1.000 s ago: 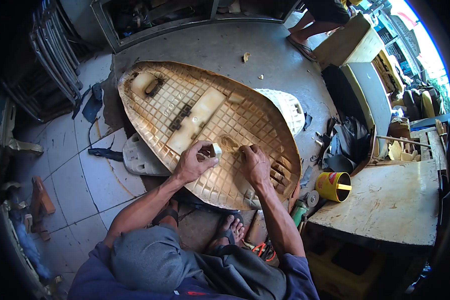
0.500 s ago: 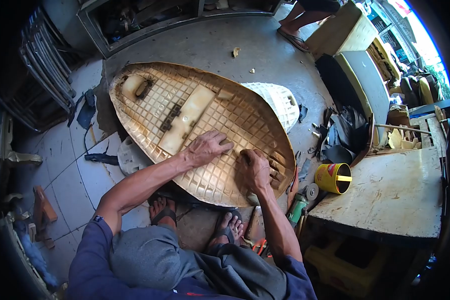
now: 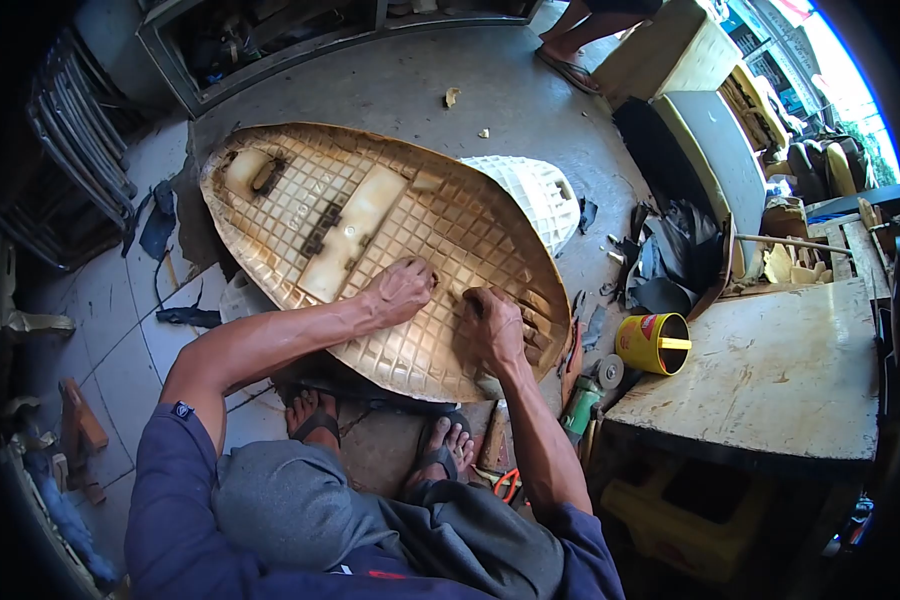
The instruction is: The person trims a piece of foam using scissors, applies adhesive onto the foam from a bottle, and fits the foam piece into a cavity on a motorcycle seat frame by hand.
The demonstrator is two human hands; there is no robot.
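Observation:
A large oval shell (image 3: pixel 350 232), cream and brown with a moulded grid inside, lies with its hollow side up in front of me. My left hand (image 3: pixel 402 290) is on the grid near the shell's middle, fingers curled down; whatever is under them is hidden. To its right, my right hand (image 3: pixel 494 322) has its fingers bent together over the grid near the wide end. What it holds, if anything, cannot be made out. Under the shell, a white gridded piece (image 3: pixel 530 195) sticks out at the far side.
A yellow can (image 3: pixel 653 343) stands on a worn board (image 3: pixel 760 375) at the right. A green grinder (image 3: pixel 583 405) and orange-handled pliers (image 3: pixel 508 484) lie near my feet. Black scraps (image 3: pixel 678 255) and foam pieces are beyond. A person's legs (image 3: pixel 578 35) show at the top.
The whole view has shifted, moving the scene leftward. My left hand, which held a small pale block between its fingers, has turned down onto the shell, and the block no longer shows.

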